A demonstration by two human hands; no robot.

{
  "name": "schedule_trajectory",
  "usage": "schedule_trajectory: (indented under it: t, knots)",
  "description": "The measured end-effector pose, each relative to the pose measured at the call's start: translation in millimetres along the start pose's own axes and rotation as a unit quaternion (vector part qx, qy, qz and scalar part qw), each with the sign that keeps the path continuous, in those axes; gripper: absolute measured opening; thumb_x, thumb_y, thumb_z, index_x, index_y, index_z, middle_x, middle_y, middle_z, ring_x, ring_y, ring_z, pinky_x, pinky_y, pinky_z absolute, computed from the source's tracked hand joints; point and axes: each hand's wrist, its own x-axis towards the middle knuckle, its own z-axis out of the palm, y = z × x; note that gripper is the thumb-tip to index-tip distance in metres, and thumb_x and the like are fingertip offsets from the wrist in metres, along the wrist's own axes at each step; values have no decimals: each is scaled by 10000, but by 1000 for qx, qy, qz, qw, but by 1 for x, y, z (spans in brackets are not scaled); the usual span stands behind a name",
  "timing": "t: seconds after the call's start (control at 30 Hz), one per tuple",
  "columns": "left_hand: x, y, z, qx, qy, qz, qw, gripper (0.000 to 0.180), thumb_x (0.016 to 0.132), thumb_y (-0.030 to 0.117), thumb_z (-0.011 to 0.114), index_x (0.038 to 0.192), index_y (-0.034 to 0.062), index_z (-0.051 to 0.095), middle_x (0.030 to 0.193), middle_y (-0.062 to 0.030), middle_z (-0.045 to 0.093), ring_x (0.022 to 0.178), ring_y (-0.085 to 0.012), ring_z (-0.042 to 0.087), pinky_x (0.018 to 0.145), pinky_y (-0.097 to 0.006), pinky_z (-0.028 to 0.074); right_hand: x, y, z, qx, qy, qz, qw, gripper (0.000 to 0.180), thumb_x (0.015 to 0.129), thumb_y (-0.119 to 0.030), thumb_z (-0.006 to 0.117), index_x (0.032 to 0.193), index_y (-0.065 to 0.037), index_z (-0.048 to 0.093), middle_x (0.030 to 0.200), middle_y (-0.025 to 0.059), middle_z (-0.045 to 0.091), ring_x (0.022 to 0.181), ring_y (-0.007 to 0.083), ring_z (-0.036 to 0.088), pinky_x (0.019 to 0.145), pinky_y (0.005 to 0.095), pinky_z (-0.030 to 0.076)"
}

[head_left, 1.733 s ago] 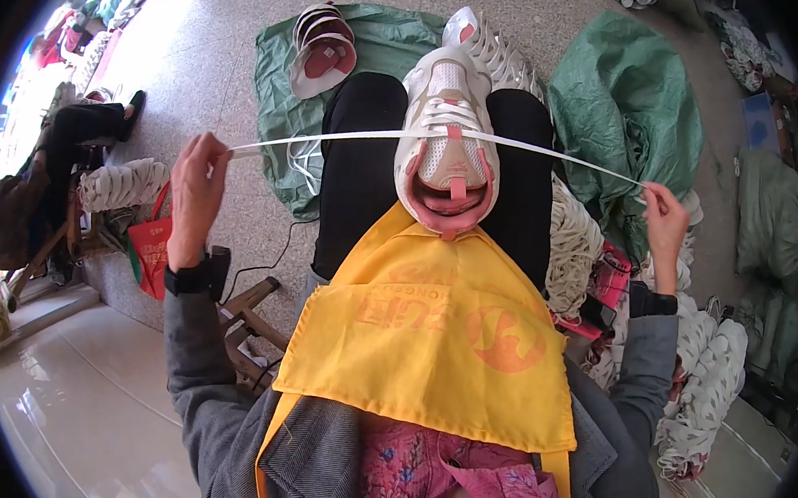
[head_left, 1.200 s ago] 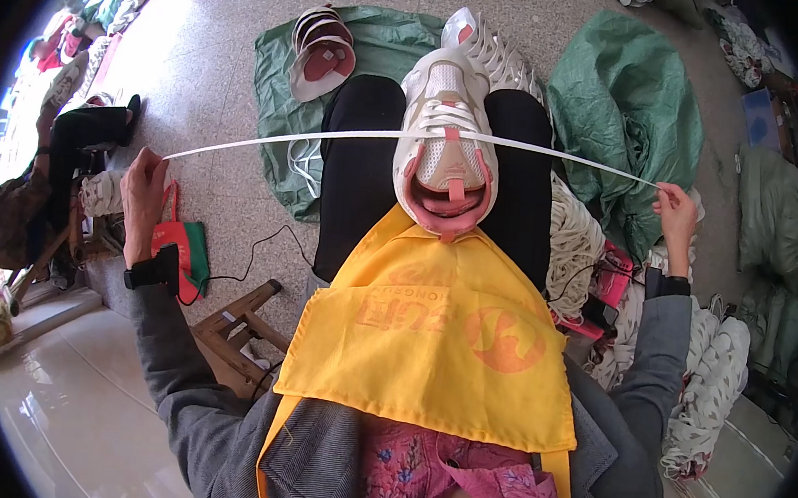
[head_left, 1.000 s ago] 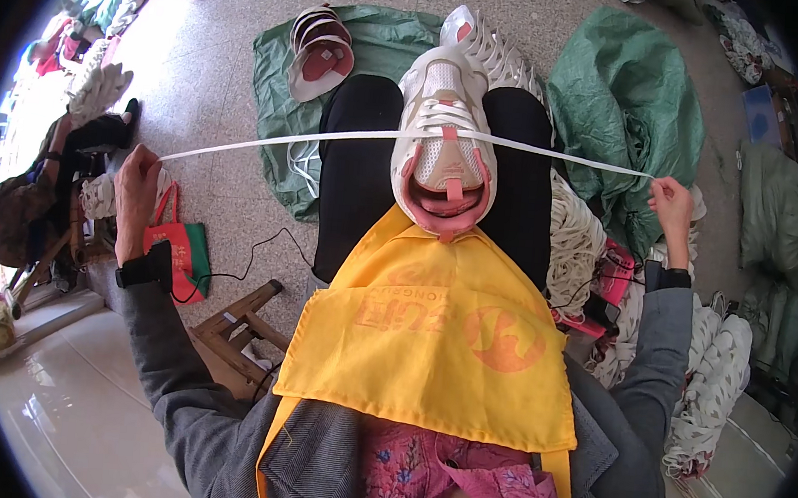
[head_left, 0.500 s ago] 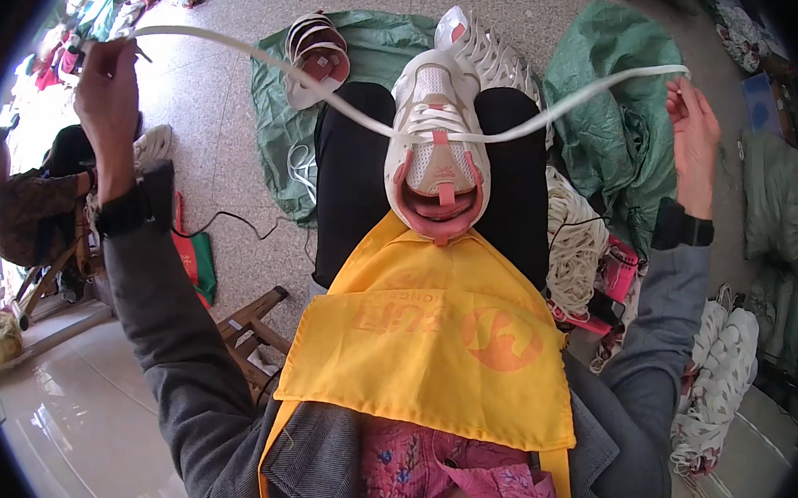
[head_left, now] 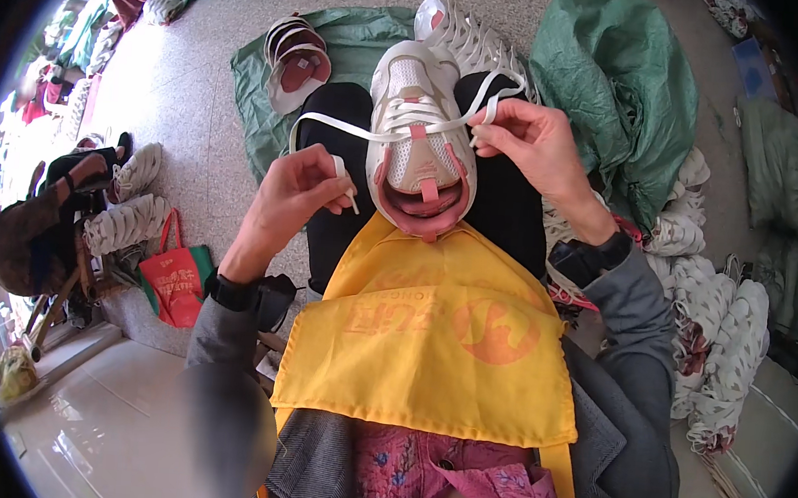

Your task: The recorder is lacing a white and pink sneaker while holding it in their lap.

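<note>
A white and pink sneaker (head_left: 420, 149) stands toe-away between my knees, above a yellow apron (head_left: 439, 335). A white shoelace (head_left: 370, 131) runs through its eyelets. My left hand (head_left: 292, 195) pinches the lace's left end just left of the shoe's opening. My right hand (head_left: 531, 143) grips the looped right end beside the shoe's upper eyelets. Both hands are close to the shoe.
A green sack (head_left: 614, 79) lies at the right, with a green cloth (head_left: 340, 32) holding shoe soles (head_left: 292, 61) ahead. Stacks of white sneakers (head_left: 726, 337) sit at my right, a red bag (head_left: 170, 275) and more shoes (head_left: 123, 220) at my left.
Both hands held the lace stretched wide, then raised it, and have now come in close to the shoe with the lace slack and looped.
</note>
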Motion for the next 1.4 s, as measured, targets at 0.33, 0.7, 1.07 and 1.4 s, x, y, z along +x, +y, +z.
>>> schedule_trajectory:
  t: [0.33, 0.7, 1.07, 1.4]
  knots:
    - [13, -10, 13, -85, 62, 51, 993, 145, 940, 29, 678, 878, 44, 549, 937, -85, 700, 827, -128, 698, 759, -247, 582, 3, 17, 16, 1, 42, -33, 999, 72, 887, -1, 713, 947, 26, 682, 898, 20, 715, 800, 71, 675, 736, 219, 565]
    - [17, -14, 14, -47, 40, 59, 996, 112, 949, 38, 670, 940, 28, 560, 955, -89, 711, 824, -114, 675, 772, -254, 558, 1, -4, 27, -330, 23, -178, 927, 75, 852, 20, 718, 887, 25, 653, 832, 54, 707, 782, 72, 676, 692, 240, 544]
    - [40, -17, 26, -93, 151, 151, 973, 137, 965, -15, 610, 933, -2, 477, 948, -134, 698, 844, -171, 716, 763, -289, 613, 2, 0, 29, -227, 41, -106, 967, 79, 860, -3, 716, 879, 18, 643, 837, 66, 734, 746, 108, 712, 668, 261, 562]
    - [41, -14, 26, -81, 138, 161, 974, 179, 924, -58, 629, 915, 15, 466, 967, -135, 709, 893, -179, 722, 778, -289, 615, 3, 4, 28, -206, 42, -105, 972, 80, 855, 17, 712, 884, 17, 637, 854, 65, 737, 757, 110, 714, 681, 264, 565]
